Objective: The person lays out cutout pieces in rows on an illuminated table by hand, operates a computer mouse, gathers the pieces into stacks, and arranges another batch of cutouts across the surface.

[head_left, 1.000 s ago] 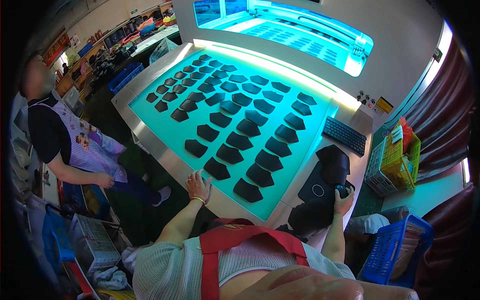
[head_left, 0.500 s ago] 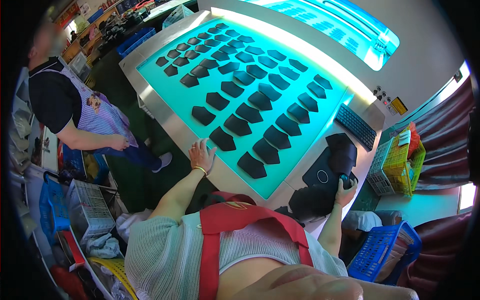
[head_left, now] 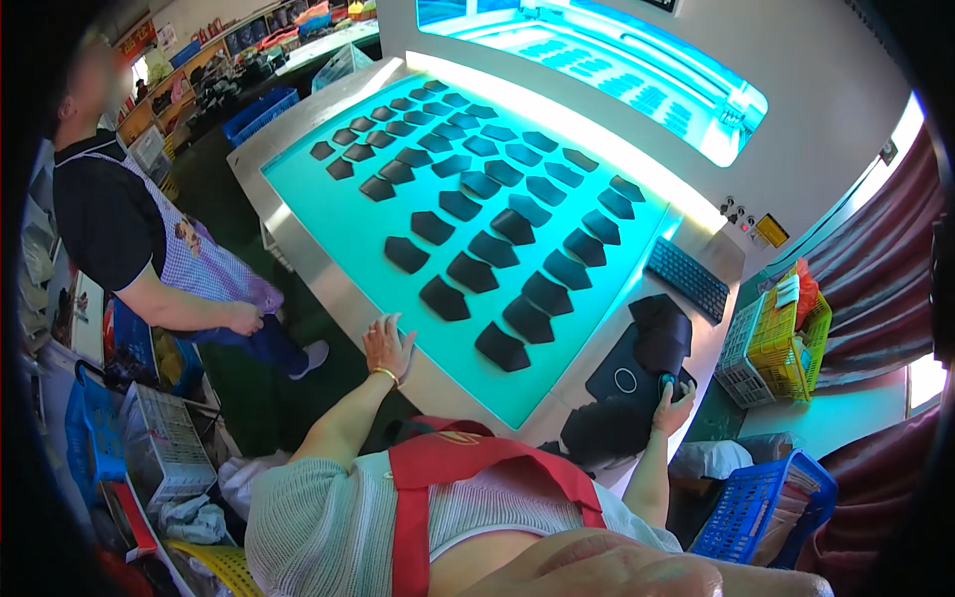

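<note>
Resting your left hand (head_left: 388, 350), fingers spread, on the metal border (head_left: 440, 389) (near the black pieces (head_left: 445, 298)), you grip a dark mouse (head_left: 666, 381) with your right hand (head_left: 673, 407).

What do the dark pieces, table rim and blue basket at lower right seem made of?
Dark pieces: perhaps leather or synthetic sheet, dull, with crisp edges. Table rim: probably metal, given its greyish sheen. Blue basket: likely plastic, evenly coloured, with lattice walls.
</note>
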Demonstrator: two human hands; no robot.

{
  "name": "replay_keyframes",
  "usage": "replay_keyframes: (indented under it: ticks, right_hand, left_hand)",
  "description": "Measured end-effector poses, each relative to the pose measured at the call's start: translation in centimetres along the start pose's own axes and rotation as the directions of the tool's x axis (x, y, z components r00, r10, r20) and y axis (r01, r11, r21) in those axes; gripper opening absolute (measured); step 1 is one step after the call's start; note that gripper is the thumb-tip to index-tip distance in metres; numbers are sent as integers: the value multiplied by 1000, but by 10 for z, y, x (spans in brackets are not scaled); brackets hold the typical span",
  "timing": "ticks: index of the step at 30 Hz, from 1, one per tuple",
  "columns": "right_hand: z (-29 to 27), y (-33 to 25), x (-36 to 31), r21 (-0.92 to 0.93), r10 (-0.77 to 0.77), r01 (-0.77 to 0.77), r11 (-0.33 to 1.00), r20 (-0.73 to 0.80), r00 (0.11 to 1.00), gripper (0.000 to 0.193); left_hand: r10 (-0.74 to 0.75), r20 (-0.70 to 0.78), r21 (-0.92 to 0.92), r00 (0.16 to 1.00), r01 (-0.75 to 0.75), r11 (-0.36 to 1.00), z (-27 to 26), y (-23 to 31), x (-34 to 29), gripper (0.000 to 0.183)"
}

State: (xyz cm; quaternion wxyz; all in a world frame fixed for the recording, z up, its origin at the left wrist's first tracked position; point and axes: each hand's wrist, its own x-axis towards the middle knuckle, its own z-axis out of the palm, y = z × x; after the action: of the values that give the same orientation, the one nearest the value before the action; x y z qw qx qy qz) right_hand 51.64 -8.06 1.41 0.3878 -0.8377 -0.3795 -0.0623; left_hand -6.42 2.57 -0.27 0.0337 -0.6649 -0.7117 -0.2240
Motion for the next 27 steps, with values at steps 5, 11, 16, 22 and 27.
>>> replay_keyframes:
  ticks: [5, 11, 16, 22, 27]
  right_hand:
    - [-2, 3, 12, 42, 2, -1, 999, -27, 1000, 58]
    - [-7, -8, 10, 47, 20, -20, 999, 2, 1000, 57]
    - [-5, -5, 13, 56, 23, -23, 998, 5, 1000, 58]
    - [-4, -5, 13, -16, -17, 17, 1000, 23, 1000, 69]
    - [-4, -5, 14, -21, 1, -1, 1000, 30, 1000, 70]
  left_hand:
    - [-12, 17, 1, 1000, 12, 1000, 2, 11, 6, 53]
    - [-24, 26, 20, 999, 23, 1000, 2, 9, 7, 54]
    - [-28, 42, 33, 999, 27, 999, 7, 6, 9, 54]
    - [-18, 32, 20, 999, 17, 1000, 3, 10, 9, 54]
    - [-17, 26, 3, 1000, 17, 1000, 1, 11, 9, 53]
